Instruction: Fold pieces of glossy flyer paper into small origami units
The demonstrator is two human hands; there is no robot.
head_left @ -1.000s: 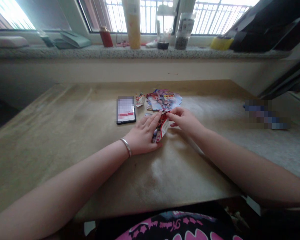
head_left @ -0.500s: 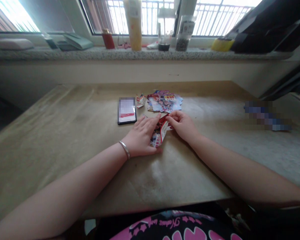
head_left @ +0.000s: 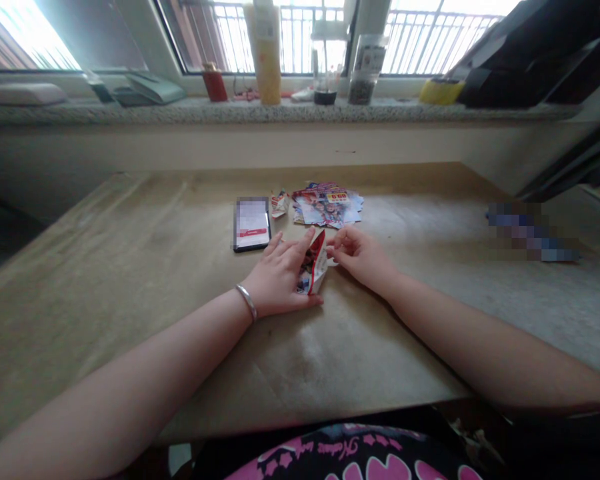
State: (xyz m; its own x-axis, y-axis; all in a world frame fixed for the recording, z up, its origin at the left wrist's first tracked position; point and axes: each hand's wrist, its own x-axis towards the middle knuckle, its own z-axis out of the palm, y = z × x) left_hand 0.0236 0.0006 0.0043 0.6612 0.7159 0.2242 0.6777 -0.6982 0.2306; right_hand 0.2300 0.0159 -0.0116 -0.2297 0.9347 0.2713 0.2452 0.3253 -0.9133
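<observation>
A printed paper sheet, red and white along a raised fold, lies on the table between my hands. My left hand rests flat over its left part with the fingers spread, hiding much of the print. On the other side, my right hand has thumb and fingers pinched together at the sheet's right edge, where a bit of white paper shows. Just beyond the hands lies a stack of colourful printed leaflets. A small folded paper piece sits left of the stack.
A phone or small tablet lies left of the folded piece. Far right on the table is a blurred dark-blue item. Bottles, including a yellow one and a red one, stand on the stone windowsill behind.
The paper's flap stands up more along its red-edged fold. My right hand's fingertips have shifted slightly down along the right edge, while my left hand stays flat on the sheet.
</observation>
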